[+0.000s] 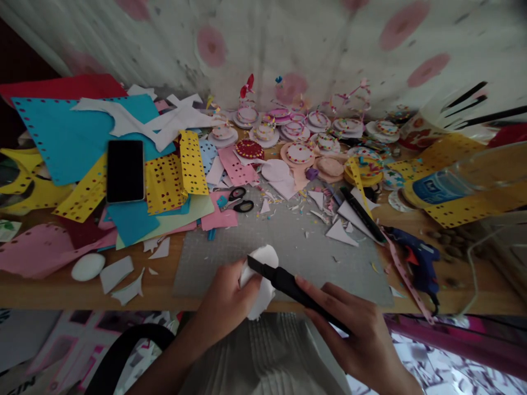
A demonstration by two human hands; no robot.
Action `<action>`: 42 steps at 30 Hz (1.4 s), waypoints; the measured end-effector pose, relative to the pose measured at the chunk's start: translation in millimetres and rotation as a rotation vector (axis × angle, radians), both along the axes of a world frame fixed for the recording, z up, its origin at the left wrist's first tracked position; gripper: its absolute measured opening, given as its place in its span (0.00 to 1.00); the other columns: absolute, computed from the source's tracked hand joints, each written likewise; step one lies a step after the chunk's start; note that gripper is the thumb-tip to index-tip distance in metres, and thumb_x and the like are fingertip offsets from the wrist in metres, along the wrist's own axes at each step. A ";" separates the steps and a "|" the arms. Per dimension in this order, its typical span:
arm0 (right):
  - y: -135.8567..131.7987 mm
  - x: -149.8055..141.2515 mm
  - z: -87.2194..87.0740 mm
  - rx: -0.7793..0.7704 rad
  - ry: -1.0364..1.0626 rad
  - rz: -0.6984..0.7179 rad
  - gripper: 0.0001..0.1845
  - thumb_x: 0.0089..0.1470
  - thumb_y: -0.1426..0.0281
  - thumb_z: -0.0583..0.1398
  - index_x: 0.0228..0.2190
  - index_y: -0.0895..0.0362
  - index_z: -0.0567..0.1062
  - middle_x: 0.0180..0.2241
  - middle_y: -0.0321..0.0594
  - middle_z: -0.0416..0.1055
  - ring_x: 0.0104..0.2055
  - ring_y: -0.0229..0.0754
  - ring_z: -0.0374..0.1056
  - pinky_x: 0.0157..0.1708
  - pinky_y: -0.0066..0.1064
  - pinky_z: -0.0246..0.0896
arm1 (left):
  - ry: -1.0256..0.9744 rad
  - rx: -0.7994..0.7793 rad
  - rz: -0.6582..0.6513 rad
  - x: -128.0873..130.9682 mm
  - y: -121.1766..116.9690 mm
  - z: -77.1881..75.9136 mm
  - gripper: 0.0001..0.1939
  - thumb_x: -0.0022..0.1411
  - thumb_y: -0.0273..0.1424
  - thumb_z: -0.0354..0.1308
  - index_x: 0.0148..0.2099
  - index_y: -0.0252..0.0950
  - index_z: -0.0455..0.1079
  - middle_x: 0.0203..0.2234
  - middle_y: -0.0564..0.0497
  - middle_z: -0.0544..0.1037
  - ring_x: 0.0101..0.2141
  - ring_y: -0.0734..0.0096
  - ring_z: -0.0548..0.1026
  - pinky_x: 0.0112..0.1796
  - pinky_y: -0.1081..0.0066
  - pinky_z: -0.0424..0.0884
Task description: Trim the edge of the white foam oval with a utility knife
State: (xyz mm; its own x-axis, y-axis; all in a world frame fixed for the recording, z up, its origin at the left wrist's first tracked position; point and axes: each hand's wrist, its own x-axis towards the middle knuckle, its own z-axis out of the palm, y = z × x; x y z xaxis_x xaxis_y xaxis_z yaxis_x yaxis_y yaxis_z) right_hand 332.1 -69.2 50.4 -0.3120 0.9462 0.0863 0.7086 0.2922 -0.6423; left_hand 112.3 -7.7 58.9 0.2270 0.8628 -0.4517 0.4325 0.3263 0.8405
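Cloth [304, 33], pink-spotted, hangs behind wooden bench [158, 291]. Grey mat [317, 280] lies at front, likely sparing bench from cuts. Right hand [346, 323] wraps grip round knife [285, 281], blade [256, 265] across white piece [267, 255]; left hand's [228, 291] grip clasps piece above mat's front edge, apparently steadying it. Scraps [341, 235] litter mat.

Over the light-brown wooden table [158, 291] I see a pale, creased covering with round pink blotches [313, 35] as a backdrop; dim light; white scraps [436, 356] strewn below, right.
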 end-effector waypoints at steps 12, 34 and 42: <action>5.4 27.4 -17.7 0.018 0.040 -0.374 0.23 0.58 0.63 0.58 0.55 0.50 0.71 0.40 0.44 0.77 0.41 0.48 0.74 0.39 0.34 0.69 | 0.107 0.017 -0.046 -9.8 -2.5 -1.2 0.13 0.60 0.36 0.50 0.28 0.35 0.67 0.20 0.54 0.68 0.25 0.69 0.67 0.25 0.73 0.60; 51.6 -52.0 -3.9 -0.465 1.011 -0.481 0.14 0.50 0.65 0.64 0.31 0.54 0.63 0.24 0.27 0.60 0.19 0.29 0.52 0.16 0.23 0.46 | 0.507 0.667 -0.336 3.3 -16.3 -5.7 0.24 0.58 0.21 0.44 0.56 0.28 0.66 0.42 0.39 0.80 0.38 0.55 0.80 0.36 0.56 0.79; 48.7 -64.4 0.6 -0.497 0.983 -0.364 0.14 0.51 0.65 0.64 0.33 0.54 0.63 0.24 0.29 0.68 0.19 0.30 0.55 0.18 0.22 0.50 | 0.500 0.752 -0.329 4.9 -16.1 -8.2 0.23 0.57 0.20 0.44 0.54 0.27 0.66 0.39 0.39 0.81 0.35 0.56 0.81 0.33 0.57 0.80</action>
